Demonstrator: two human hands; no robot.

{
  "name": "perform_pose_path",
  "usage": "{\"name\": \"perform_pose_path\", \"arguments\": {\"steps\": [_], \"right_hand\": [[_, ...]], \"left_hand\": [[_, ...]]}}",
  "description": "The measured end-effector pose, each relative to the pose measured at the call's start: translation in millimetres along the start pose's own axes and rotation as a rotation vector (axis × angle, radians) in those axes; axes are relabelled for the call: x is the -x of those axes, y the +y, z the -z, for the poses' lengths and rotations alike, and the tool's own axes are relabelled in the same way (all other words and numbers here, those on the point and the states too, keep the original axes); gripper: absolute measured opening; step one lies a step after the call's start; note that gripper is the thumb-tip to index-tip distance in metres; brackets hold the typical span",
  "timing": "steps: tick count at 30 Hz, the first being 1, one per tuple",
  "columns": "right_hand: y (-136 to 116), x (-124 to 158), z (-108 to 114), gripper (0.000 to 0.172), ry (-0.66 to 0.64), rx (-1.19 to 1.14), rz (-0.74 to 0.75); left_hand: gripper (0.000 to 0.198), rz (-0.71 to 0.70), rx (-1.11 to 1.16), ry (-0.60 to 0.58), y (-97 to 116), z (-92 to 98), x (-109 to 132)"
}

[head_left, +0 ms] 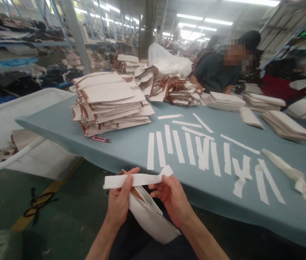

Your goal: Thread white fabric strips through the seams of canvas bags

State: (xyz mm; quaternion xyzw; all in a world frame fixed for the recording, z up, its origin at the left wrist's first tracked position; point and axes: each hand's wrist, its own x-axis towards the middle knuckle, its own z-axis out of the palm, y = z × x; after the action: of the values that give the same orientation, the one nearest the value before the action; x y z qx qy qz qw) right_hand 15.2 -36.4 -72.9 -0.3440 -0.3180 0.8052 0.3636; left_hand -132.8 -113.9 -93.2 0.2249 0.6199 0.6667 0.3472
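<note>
one white strip [142, 180] above a folded cloth piece [153, 220]

the white strip lies roughly level between the person's hands, just off the near edge of the table. the left hand [118, 202] pinches it narrowly, thumb on top, near its left end. the right hand [172, 195] grips the other end between thumb and fingertips, and the strip bends there. the cream cloth piece, brown along an inner edge, hangs below the strip between the two hands; its upper end meets the left hand, though how firmly it is held i cannot tell.

beyond, more loose strips [189, 148] lie spread over the blue-green table [126, 150], several side by side, some overlapping. a long cream band [284, 166] trails off to the right. red-handled snips [101, 139] lie at the left, just before a tall pile of brown-edged cloth [109, 104].

across the table, a person in a dark top [215, 74] leans in behind flat cream stacks [223, 101]. a white bin [50, 160] stands left of the table.
</note>
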Motion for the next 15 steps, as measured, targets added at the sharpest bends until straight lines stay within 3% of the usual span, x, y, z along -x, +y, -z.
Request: {"name": "perform_pose_path", "arguments": {"steps": [2,5,8,10,12,14,15], "right_hand": [[11.5,4.8,12.1,0.048,0.047,0.064,-0.01],[12.4,12.3,35.6,0.05,0.036,0.446,-0.01],[-7.9,21.7,46.4,0.04,0.089,0.867,0.177],[-26.3,27.3,37.1,0.032,0.088,0.949,0.353],[-41.8,30.2,16.1,0.025,-0.052,0.997,0.476],[-50.8,30.2,-9.0,0.022,-0.238,1.003,0.512],[-52.6,29.5,-20.5,0.018,-0.31,0.99,0.461]], "left_hand": [[0.076,0.001,-0.053,-0.045,2.8,2.8,5.7],[0.064,-0.009,-0.165,-0.143,10.6,9.8,16.6],[0.048,-0.022,-0.277,-0.245,20.7,14.5,27.9],[0.043,-0.078,-0.397,-0.334,28.0,13.3,33.0],[0.042,-0.165,-0.517,-0.435,34.9,8.9,35.5],[0.041,-0.224,-0.572,-0.507,40.3,3.5,35.9],[0.039,-0.243,-0.579,-0.531,42.2,0.9,35.6]]}}
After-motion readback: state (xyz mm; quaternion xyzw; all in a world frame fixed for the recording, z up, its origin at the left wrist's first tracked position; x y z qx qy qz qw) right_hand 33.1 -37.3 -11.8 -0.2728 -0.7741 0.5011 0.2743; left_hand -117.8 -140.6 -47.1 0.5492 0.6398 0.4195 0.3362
